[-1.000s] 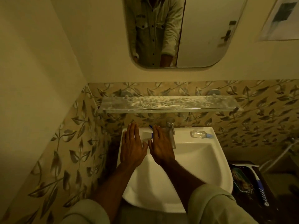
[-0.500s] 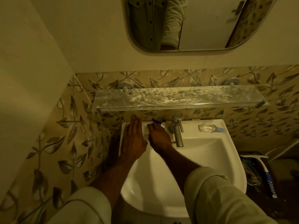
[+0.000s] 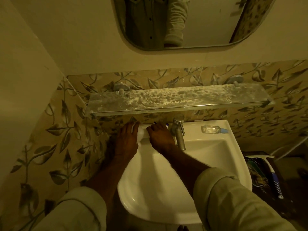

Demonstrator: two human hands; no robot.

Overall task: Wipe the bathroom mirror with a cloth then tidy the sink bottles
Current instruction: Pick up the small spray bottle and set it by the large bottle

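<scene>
My left hand lies flat with fingers spread on the back left ledge of the white sink. My right hand is beside it, left of the tap, fingers curled over a white bottle lying on the ledge. The bottle's blue end pokes out past my fingertips; most of it is hidden. A small clear bottle with a blue cap lies on its side on the back right ledge. The mirror hangs above and reflects my shirt and sleeve. No cloth is in view.
A stained glass shelf juts out from the leaf-patterned tiles just above the tap and my hands. A wall stands close on the left. Right of the sink, a white and blue squeegee lies on a dark surface.
My head has moved closer and tipped down, so the mirror has slid up the view. My right hand's fingers went from flat to curled over the white bottle. Both hands reached further back.
</scene>
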